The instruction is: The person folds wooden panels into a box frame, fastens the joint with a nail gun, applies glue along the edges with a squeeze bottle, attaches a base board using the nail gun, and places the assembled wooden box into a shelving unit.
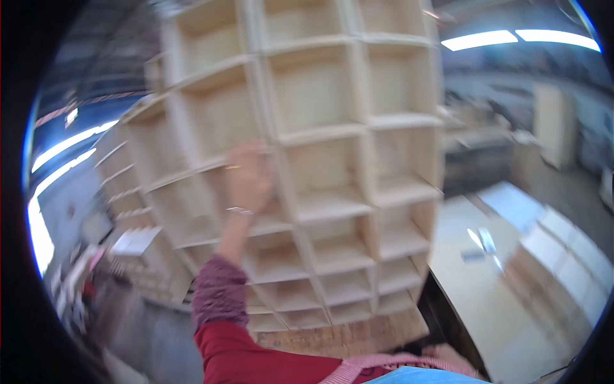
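Note:
A large pale wooden cubby shelf (320,134) with several rows of square compartments fills the middle of the head view. It stands upright on a wooden surface (345,336) and looks slightly tilted. My left hand (249,179), wearing a ring and a bracelet, reaches up to a crossing of the dividers; it is blurred, but the fingers look closed around the divider edge. At the bottom right, part of my right hand (448,354) shows low by my body. Its fingers are smeared and partly hidden, so its grip cannot be made out.
A pale tabletop (473,281) lies to the right, bearing stacked boxes or blocks (563,249) and a small bluish object (487,240). More slotted wooden pieces (144,256) stand on the left. Farther back on the right is an upright pale panel (554,125).

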Available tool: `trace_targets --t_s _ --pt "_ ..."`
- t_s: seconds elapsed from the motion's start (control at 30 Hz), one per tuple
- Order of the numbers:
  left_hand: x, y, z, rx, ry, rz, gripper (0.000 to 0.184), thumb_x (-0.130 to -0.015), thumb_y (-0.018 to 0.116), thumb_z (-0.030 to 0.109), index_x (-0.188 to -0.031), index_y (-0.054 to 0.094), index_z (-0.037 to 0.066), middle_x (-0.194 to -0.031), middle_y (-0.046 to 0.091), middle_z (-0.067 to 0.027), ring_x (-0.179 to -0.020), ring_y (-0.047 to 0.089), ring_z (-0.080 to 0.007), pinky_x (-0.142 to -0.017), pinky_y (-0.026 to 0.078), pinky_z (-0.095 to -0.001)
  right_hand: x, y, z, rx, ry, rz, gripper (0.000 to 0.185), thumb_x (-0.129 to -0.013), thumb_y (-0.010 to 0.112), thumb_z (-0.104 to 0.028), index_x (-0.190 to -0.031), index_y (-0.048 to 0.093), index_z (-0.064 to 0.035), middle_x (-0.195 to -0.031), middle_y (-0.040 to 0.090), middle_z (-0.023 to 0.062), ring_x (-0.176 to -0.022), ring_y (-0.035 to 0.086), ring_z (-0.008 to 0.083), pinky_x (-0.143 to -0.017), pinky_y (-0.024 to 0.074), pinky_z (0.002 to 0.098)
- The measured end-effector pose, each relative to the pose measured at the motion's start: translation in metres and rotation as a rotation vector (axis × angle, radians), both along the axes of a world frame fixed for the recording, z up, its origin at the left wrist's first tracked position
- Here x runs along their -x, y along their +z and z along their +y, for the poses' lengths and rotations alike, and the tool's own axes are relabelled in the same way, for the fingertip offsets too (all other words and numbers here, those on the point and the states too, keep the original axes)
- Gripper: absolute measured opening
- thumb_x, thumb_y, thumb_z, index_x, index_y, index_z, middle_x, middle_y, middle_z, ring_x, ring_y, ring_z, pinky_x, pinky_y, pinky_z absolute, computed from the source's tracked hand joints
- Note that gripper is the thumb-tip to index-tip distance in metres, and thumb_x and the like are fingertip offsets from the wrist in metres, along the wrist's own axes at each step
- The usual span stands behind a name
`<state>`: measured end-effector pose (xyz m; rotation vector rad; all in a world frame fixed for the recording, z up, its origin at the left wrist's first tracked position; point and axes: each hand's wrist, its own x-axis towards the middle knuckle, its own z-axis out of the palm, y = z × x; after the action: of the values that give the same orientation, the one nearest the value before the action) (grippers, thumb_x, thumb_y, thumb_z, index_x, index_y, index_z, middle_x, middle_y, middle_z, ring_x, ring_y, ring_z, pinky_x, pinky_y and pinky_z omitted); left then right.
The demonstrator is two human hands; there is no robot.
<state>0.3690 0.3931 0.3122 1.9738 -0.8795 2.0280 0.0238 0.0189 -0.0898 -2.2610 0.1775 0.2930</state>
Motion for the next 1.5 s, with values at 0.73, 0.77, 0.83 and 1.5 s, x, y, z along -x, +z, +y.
trace_targets --t_s 0.73,0.77,0.83,1.5 --pt "0.251 -0.269 -0.322 -0.918 -1.223 1.538 0.024 -0.089 0.057 0.006 -0.112 0.061 0.0 -0.109 0.061 -0.0115 -0.09 0.058 -0.0215 -0.078 0.048 -0.0299 0.433 0.198 -0.076 0.877 -1.698 -0.332 0.024 -0.085 0.059 -0.022 -0.094 0.067 -0.0009 -0.081 0.069 0.0103 -0.064 0.058 0.0237 -0.063 0.0469 0.0356" --pt "0.254 -0.276 -0.319 -0.94 -1.252 1.526 0.024 -0.089 0.057 0.006 -0.112 0.061 0.0 -0.109 0.061 -0.0115 -0.09 0.058 -0.0215 -0.078 0.048 -0.0299 0.448 0.206 -0.092 0.893 -1.725 -0.325 0.024 -0.085 0.059 -0.022 -0.094 0.067 -0.0009 -0.081 0.069 0.0103 -0.064 0.058 0.0237 -0.063 0.0469 0.0356" --pt "0.255 -0.296 -0.327 -0.994 -1.218 1.544 0.021 -0.09 0.057 0.008 -0.109 0.062 0.001 -0.106 0.061 -0.0115 -0.087 0.058 -0.0201 -0.074 0.049 -0.03 0.474 0.208 -0.147 1.031 -1.772 -0.138 0.03 -0.087 0.055 -0.026 -0.098 0.068 -0.0006 -0.091 0.069 0.0133 -0.076 0.062 0.0266 -0.072 0.0486 0.0381" --pt "0.244 -0.371 -0.382 -1.23 -1.227 1.697 0.024 -0.087 0.06 0.02 -0.098 0.067 0.0 -0.095 0.059 -0.0136 -0.075 0.056 -0.0214 -0.065 0.047 -0.0287 0.53 0.192 -0.317 0.65 -2.293 -0.178 0.027 -0.076 0.06 -0.016 -0.086 0.068 0.0081 -0.081 0.067 0.0187 -0.077 0.065 0.033 -0.069 0.0526 0.0387"
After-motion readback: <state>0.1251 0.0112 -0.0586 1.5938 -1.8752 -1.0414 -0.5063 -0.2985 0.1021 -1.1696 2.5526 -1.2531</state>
